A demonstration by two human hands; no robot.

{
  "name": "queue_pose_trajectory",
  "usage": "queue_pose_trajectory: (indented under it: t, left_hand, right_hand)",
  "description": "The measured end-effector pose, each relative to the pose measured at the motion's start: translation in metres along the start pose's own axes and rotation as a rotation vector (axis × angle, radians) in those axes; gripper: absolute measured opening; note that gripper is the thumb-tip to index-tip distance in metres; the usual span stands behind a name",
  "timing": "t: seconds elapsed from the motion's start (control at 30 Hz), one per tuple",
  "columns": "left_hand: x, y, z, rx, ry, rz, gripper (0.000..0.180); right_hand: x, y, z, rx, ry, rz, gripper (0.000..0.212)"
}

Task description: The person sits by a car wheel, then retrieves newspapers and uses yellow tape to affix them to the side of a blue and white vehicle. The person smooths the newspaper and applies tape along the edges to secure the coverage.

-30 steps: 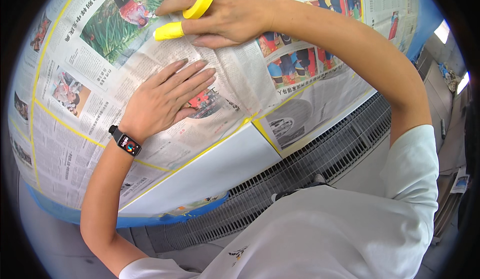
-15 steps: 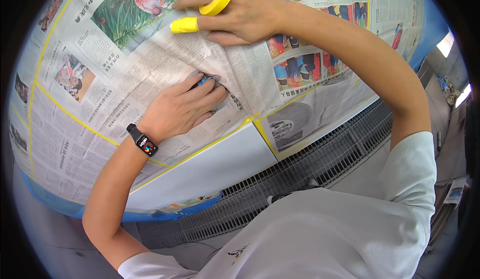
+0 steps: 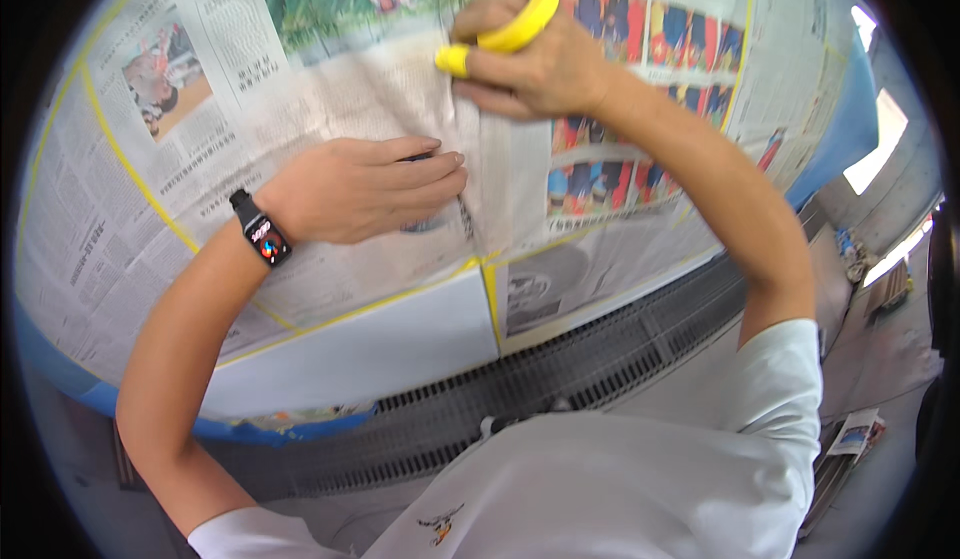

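Observation:
Newspaper sheets point(image 3: 360, 89) cover a broad curved surface in front of me, with a crease running down between my hands. My left hand point(image 3: 360, 189), wearing a black smartwatch point(image 3: 262, 234), lies on the paper with its fingers stretched to the right. A small dark patch shows between those fingers; what it is, I cannot make out. My right hand point(image 3: 550, 64) is higher up on the paper, its fingers through a roll of yellow masking tape point(image 3: 525, 21). Yellow tape also wraps one fingertip, close to the crease.
Yellow tape lines point(image 3: 140, 179) run along the sheet edges. Below the paper is a bare white panel point(image 3: 350, 344), with blue sheeting point(image 3: 290, 431) under it. A dark floor grating point(image 3: 420, 449) runs beneath. Papers point(image 3: 856, 433) lie at the lower right.
The whole view has shifted. My right hand with the tape roll has moved right across the newspaper to the crease. My left hand's fingers have straightened and slid slightly toward the crease.

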State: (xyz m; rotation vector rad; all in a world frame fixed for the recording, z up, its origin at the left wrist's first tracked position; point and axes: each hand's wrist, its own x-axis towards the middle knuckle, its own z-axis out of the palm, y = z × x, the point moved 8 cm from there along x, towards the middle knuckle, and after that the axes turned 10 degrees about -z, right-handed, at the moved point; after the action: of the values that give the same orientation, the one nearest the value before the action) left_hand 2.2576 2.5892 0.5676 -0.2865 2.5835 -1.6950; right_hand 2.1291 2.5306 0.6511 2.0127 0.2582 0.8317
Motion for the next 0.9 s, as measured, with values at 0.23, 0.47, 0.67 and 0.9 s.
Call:
queue_pose_trajectory:
  t: [0.23, 0.47, 0.67, 0.9]
  left_hand:
    - [0.002, -0.096, -0.032, -0.135, 0.135, -0.481, 0.045]
    - [0.013, -0.118, -0.029, -0.131, 0.101, -0.627, 0.058]
    - [0.006, -0.116, -0.025, -0.174, 0.048, -0.68, 0.068]
    - [0.001, -0.124, -0.03, -0.101, 0.154, -0.636, 0.059]
  right_hand:
    - [0.004, 0.037, -0.013, -0.014, 0.092, 0.483, 0.059]
    - [0.05, 0.14, -0.034, -0.206, -0.174, 0.974, 0.107]
    - [0.077, 0.16, -0.049, -0.003, -0.253, 1.185, 0.113]
    - [0.042, 0.136, -0.029, 0.146, -0.134, 1.267, 0.099]
